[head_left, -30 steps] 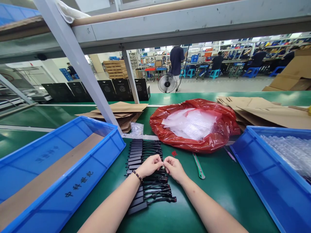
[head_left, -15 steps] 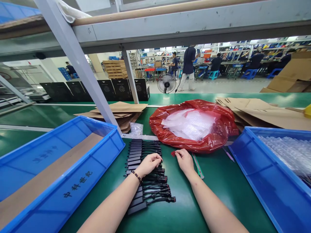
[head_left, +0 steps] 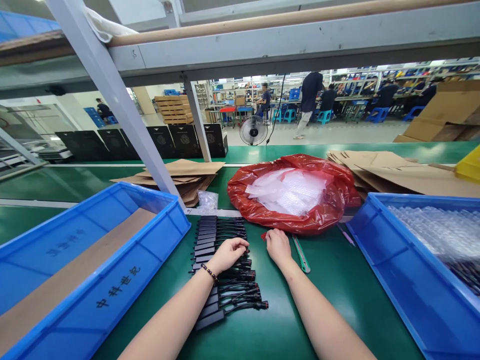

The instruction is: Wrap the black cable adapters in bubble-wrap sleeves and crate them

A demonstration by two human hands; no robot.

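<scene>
A row of black cable assemblies (head_left: 210,317), each a slim box with a short lead and a round connector, lies on the green table. My left hand (head_left: 228,255), with a beaded bracelet at the wrist, is over the middle of the row. Its fingers are pinched at the connector ends; what sits between them is too small to make out. My right hand (head_left: 278,246) rests near the red bag, fingers curled down beside a little heap of small red pieces (head_left: 263,236). Its fingertips are hidden. Close to its right lies a green box cutter (head_left: 301,255).
A red plastic bag (head_left: 240,200) of bubble wrap stands behind my hands. Blue bins flank me, a left bin (head_left: 150,255) with cardboard inside and a right bin (head_left: 386,270) holding wrapped goods. A slanted post (head_left: 123,110) rises at left. Cardboard sheets (head_left: 405,172) lie behind.
My right hand has turned more palm-down, its fingers curling in beside the red pieces. My left hand stays over the row, nearly unmoved. The view has shifted slightly, and a person behind has walked right.
</scene>
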